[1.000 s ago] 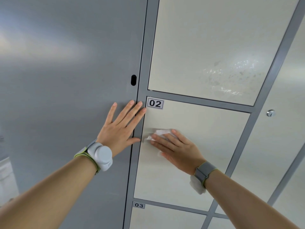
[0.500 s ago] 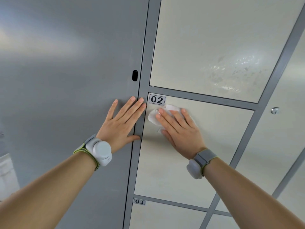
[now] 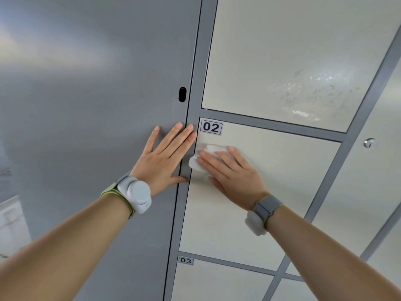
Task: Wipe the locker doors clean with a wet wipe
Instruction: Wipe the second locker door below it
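Observation:
A cream locker door labelled 02 (image 3: 271,181) fills the middle of the view. My right hand (image 3: 230,172) lies flat on its upper left part, straight fingers pressing a crumpled white wet wipe (image 3: 200,157) against the door just below the number tag. My left hand (image 3: 165,159) rests flat with spread fingers on the grey side panel (image 3: 86,105), fingertips reaching the grey frame strip. The door above (image 3: 293,57) shows wet streaks near its lower right.
Door 03 (image 3: 217,281) is below. A round silver lock (image 3: 369,142) sits on the neighbouring door to the right. A dark slot (image 3: 182,94) is in the grey panel near the frame. Grey frame bars separate all doors.
My right hand and the wipe went up to the 02 tag, then came back down slightly and left toward the door's edge. The left hand has stayed in place.

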### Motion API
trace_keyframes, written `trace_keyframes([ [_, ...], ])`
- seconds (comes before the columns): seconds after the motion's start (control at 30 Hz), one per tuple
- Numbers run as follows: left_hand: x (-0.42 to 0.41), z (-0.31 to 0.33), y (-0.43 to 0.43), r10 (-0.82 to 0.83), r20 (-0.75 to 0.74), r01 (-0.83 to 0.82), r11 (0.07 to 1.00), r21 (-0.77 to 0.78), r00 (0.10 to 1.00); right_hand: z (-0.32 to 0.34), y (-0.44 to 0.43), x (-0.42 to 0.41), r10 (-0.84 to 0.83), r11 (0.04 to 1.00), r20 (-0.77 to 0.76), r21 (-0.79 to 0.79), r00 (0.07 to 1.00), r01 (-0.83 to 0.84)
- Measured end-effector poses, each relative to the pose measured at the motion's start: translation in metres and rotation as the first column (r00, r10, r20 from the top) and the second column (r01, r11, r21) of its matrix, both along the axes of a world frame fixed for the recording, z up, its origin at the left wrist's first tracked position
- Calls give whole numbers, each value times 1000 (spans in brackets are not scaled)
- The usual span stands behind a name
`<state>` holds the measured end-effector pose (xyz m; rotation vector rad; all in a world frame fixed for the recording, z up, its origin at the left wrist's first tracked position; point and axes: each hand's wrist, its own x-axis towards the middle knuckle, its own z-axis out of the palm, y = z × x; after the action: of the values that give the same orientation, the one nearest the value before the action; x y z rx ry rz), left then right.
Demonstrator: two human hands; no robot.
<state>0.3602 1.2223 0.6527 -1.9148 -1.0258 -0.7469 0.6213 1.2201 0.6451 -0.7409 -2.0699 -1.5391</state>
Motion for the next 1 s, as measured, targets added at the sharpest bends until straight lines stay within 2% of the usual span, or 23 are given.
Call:
trace_keyframes([
  [0.17,-1,-1,0,-2,-12,2,1000,-7,1000,-7,2,-11,-19,999,-85,25,996,21],
  [0.43,-1,0,0,9,-22,-10,1000,-16,1000,-58,-2,-6,-2,994,93,-111,996,13],
  [0.57,0,-1,-1,20,-27,-21,999,-25,999,-53,0,-1,27,993,130,-114,991,-12],
  [0.77,1,-1,-1,31,-28,-32,999,-14,999,-30,0,6,7,999,15,-31,1000,-7],
  [1.0,2,0,-2,30,-21,-30,999,-18,999,-46,-3,-1,-1,999,-20,-51,1000,-1],
])
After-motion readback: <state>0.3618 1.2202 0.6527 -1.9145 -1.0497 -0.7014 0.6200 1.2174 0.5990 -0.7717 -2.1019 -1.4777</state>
